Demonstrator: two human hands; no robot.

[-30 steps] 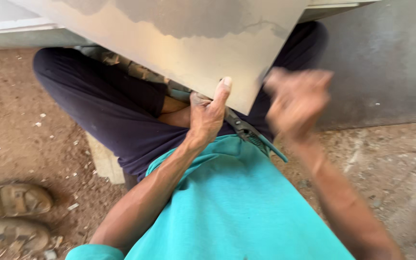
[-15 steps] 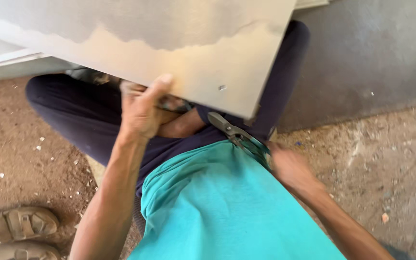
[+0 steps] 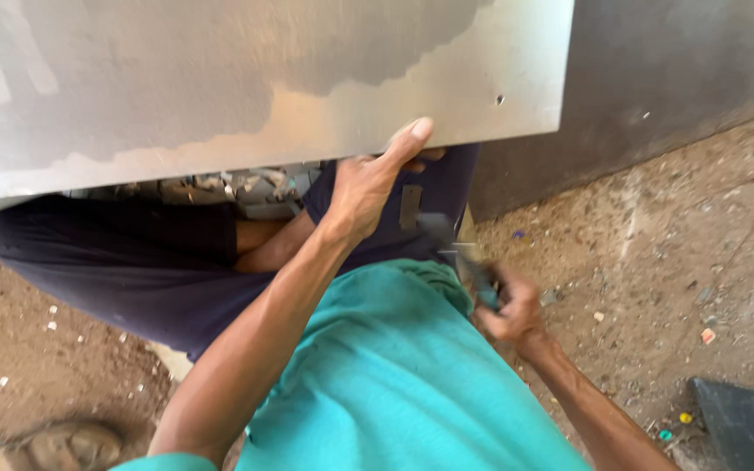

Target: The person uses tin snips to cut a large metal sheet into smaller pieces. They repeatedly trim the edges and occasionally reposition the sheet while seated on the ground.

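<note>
Ground (image 3: 682, 253): bare packed earth, reddish-brown, strewn with small stones, pale chips and a few coloured specks. A grey wall (image 3: 656, 70) rises behind the metal sheet, meeting the earth to the sheet's right. A dark flat slab (image 3: 743, 427) lies on the ground well below and to the right of the sheet. The toe of a worn sandal (image 3: 71, 447) shows far below the sheet's left end, at the frame's lower left corner.

Metal sheet (image 3: 220, 87): large, flat, dull grey, filling the upper frame from the left edge to past centre. The surface carries a darker upper zone and a lighter band along the lower edge, with a wavy boundary between them. A small hole sits near its lower right corner. The sheet is held over the person's lap, above dark trousers (image 3: 115, 270) and a teal shirt (image 3: 394, 384). Scraps and debris are visible just beneath its lower edge.

Left hand (image 3: 368, 187): gripped on the sheet's lower edge near the right corner, thumb pressed up against the face, fingers hidden behind.

Right hand (image 3: 508, 310): below the sheet's right corner, blurred, closed around the handles of a metal hand tool (image 3: 460, 253), apparently snips; the tool's head points up toward the sheet. Whether it touches the sheet cannot be told.
</note>
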